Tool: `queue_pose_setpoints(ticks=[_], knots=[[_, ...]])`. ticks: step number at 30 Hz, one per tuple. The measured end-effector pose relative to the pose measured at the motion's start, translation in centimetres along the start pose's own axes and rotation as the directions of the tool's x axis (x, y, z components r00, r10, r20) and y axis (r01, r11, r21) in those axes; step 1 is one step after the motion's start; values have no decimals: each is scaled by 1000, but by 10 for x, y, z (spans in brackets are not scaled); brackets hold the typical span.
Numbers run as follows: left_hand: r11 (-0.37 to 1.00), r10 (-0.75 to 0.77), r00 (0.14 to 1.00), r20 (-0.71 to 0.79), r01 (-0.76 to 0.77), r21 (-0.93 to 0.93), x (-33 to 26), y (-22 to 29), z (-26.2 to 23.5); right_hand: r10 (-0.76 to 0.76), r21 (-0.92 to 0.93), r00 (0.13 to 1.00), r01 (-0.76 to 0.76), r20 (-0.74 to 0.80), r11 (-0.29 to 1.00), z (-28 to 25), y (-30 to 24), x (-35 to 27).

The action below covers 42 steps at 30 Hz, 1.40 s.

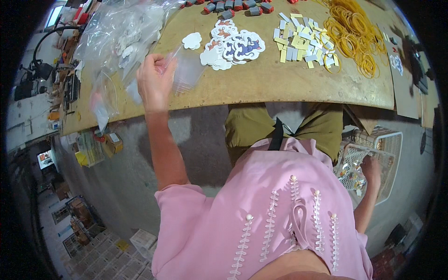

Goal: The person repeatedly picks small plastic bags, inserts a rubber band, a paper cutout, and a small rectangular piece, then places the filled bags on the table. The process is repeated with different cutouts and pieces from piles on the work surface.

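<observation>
Over the table's left part, my left hand (156, 79) is closed, thumb and fingers pinching the edge of a small clear plastic bag (190, 70). The bag lies to the right of the hand, and its outline is a little smeared. At my right side, my right hand (372, 169) reaches down into a white plastic basket (392, 161) beside my leg. Small shiny packets (351, 170) lie in that basket, near the hand. Its fingers are too dark and blurred to read. Beyond the bag are a white cloud-shaped cutout (191, 41) and a pile of printed cartoon cutouts (240, 47).
Large clear plastic bags (123, 39) cover the table's left end. Several grey-and-red pieces (228, 5) lie at the far edge. Small white and yellow blocks (301, 39) are heaped right of the cutouts, beside yellow rubber bands (357, 35). The wooden table's (280, 88) front edge runs before my knees.
</observation>
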<state>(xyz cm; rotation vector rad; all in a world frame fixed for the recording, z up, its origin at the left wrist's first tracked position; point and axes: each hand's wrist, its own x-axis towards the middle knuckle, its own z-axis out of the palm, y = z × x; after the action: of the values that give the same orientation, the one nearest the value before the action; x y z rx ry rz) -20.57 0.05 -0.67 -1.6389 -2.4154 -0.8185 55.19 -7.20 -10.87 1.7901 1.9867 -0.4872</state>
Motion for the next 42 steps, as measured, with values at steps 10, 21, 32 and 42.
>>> queue_pose_setpoints(ticks=[10,21,32,42], knots=[[935,-168,984,-56,141,-324,-2,-30,-4,-248,448,951,306,-185,840,-98,-190,19],[774,600,799,33,-569,-278,-119,161,-28,-550,964,792,208,-266,-166,-165,-344,12],[666,577,772,267,-256,-700,-136,182,6,-476,969,879,-83,-39,-234,-139,-322,21],[740,329,816,475,89,-666,-140,190,10,-434,986,896,17,-89,-167,-131,-323,24]])
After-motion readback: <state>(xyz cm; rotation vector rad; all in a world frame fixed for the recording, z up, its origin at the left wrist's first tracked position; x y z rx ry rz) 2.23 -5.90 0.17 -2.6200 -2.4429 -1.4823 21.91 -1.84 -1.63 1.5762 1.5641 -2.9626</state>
